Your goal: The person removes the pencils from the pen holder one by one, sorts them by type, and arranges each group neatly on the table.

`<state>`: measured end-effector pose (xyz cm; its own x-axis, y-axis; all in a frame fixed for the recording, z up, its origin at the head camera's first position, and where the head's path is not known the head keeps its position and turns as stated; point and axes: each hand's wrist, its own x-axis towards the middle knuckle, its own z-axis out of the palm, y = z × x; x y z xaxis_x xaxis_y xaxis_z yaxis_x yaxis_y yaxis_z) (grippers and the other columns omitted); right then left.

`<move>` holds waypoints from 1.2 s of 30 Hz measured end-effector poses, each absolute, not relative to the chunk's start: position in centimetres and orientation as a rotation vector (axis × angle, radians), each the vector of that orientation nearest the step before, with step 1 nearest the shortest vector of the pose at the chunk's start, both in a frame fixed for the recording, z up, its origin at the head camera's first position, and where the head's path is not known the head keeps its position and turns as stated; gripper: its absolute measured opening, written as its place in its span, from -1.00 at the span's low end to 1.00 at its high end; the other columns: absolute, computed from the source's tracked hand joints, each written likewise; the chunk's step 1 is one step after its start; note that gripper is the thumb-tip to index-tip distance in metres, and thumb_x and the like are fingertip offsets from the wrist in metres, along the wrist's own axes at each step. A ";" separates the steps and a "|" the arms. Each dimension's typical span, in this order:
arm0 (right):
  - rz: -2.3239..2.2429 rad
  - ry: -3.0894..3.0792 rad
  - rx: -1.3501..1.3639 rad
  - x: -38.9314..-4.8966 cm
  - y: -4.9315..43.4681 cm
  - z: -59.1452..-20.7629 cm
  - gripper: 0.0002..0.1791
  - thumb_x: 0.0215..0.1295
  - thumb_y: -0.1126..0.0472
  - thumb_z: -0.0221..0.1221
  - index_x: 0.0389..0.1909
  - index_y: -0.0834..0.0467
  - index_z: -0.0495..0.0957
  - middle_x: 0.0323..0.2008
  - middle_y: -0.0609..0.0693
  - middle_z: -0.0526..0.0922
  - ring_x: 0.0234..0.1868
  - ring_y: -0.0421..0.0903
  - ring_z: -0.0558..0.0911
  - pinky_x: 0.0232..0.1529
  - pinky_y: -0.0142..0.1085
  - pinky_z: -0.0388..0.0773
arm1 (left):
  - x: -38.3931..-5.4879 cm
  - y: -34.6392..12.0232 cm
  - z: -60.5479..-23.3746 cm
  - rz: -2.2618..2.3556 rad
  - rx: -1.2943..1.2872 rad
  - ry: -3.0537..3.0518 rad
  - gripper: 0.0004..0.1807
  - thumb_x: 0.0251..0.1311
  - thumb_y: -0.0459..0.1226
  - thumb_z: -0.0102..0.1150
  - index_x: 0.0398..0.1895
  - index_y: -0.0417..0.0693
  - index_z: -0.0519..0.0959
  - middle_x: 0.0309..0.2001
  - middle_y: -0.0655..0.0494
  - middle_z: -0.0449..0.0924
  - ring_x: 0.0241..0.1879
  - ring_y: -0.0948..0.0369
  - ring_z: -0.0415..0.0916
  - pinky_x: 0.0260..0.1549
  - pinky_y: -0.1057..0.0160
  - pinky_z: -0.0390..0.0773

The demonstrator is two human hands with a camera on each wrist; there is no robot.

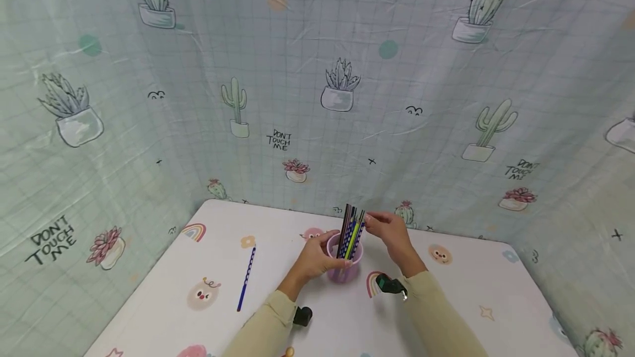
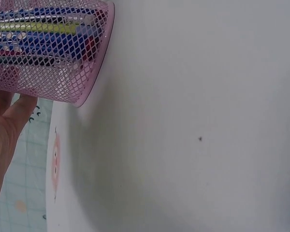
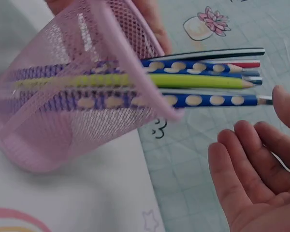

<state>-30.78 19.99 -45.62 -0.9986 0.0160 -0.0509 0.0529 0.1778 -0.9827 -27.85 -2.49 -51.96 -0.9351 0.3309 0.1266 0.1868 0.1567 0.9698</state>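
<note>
My left hand (image 1: 312,259) grips a pink mesh pencil cup (image 1: 343,276), its fingers round the side and the thumb across the near rim. Several pencils (image 3: 208,81) stand in the cup: blue ones with pale dots, a yellow-green one and dark ones. Beside their upper ends is my right hand (image 1: 392,234), fingers loosely spread. In the right wrist view the thumb is close to the tip of a dotted blue pencil (image 3: 217,100); whether they touch I cannot tell. Through the mesh, the left wrist view shows the pencils' lower ends (image 2: 63,41).
Another blue dotted pencil (image 1: 246,280) lies on the white patterned table (image 1: 168,285), left of the cup. A cactus-print sheet (image 1: 297,70) hangs behind the table and along its sides. Dark wrist cameras sit at both of the person's wrists.
</note>
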 end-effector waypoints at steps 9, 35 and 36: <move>-2.005 2.397 0.239 -32.0 18.4 -44.2 -0.64 0.46 0.13 0.29 0.12 0.28 0.68 0.06 0.22 0.74 -0.18 -0.13 0.79 0.07 -0.19 0.76 | -27.5 -2.4 -51.8 1.879 0.489 2.316 -0.13 0.02 -0.17 0.65 0.45 -0.04 0.48 0.23 -0.02 0.67 0.10 0.10 0.65 0.24 -0.06 0.64; -2.111 2.505 0.157 -32.6 19.1 -38.4 -0.69 0.44 0.21 0.30 0.03 0.36 0.69 -0.25 -0.01 0.77 -0.34 -0.26 0.78 -0.04 -0.27 0.77 | -27.2 -2.3 -51.4 1.881 0.466 2.323 -0.12 0.00 -0.18 0.66 0.45 -0.05 0.49 0.23 -0.05 0.66 0.09 0.12 0.63 0.28 -0.14 0.60; -2.125 2.506 0.147 -32.6 19.2 -38.0 -0.68 0.44 0.21 0.30 0.04 0.37 0.68 -0.28 -0.05 0.75 -0.35 -0.27 0.77 -0.08 -0.31 0.77 | -27.2 -2.4 -51.4 1.883 0.467 2.321 -0.12 0.00 -0.19 0.66 0.45 -0.05 0.48 0.23 -0.05 0.66 0.09 0.12 0.63 0.28 -0.13 0.60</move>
